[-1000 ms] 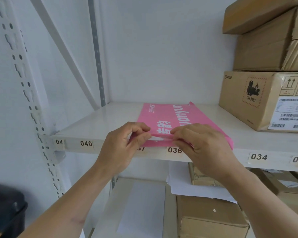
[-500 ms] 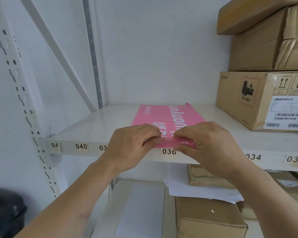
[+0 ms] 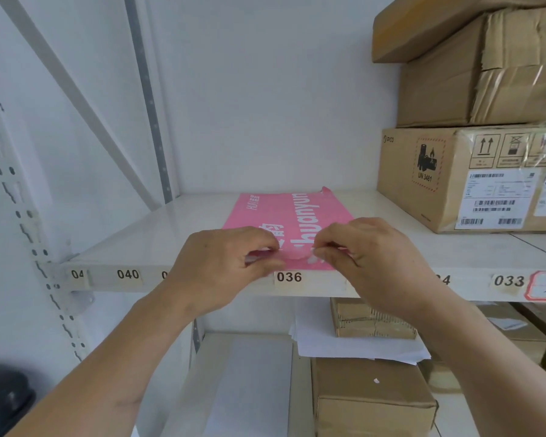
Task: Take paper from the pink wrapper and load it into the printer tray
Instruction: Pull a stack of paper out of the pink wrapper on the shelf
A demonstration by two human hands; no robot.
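Observation:
A flat pink wrapper (image 3: 284, 212) with white lettering lies on the white shelf (image 3: 158, 234), its near end at the front edge above label 036. My left hand (image 3: 224, 266) pinches the wrapper's near flap from the left. My right hand (image 3: 369, 257) pinches the same flap from the right. The flap bulges up between my fingertips. Whatever paper is inside stays hidden. No printer tray is in view.
Stacked cardboard boxes (image 3: 473, 178) fill the shelf's right side. On the lower shelf lie loose white sheets (image 3: 353, 345), a small corrugated box (image 3: 372, 320) and a larger brown box (image 3: 369, 402). A slotted upright (image 3: 19, 216) stands left; a dark object (image 3: 4, 402) sits bottom left.
Both hands have slid closer together along the wrapper's near end and now pinch the flap, which has lifted into a small bulge. The camera has shifted slightly.

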